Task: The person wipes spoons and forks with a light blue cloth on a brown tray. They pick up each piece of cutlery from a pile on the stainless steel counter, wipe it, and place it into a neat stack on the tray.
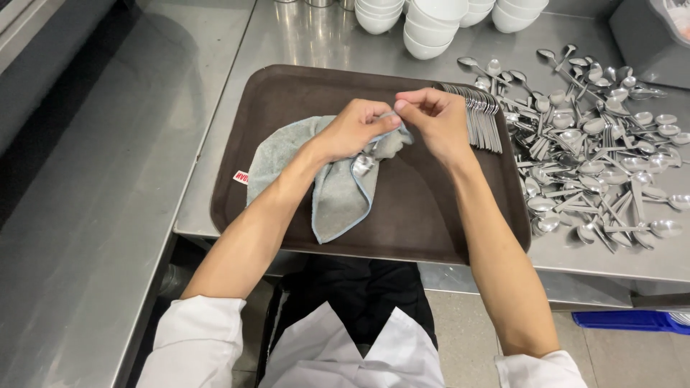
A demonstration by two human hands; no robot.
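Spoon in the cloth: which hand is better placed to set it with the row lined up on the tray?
Probably the right hand: it pinches by the spoon and lies beside the lined-up spoons. The left hand grips the grey cloth.

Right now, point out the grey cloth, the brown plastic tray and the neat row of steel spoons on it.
grey cloth [338,197], head view, hanging fold.
brown plastic tray [287,90], head view, bare far-left corner.
row of steel spoons [483,118], head view, middle of handles.

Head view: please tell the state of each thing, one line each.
Left hand: grips grey cloth.
Spoon: wrapped in the cloth.
Right hand: fingers pinched together.
Brown tray: on the steel table.
Loose spoons: heaped.
Sorted spoons: lined up.
White bowls: stacked.
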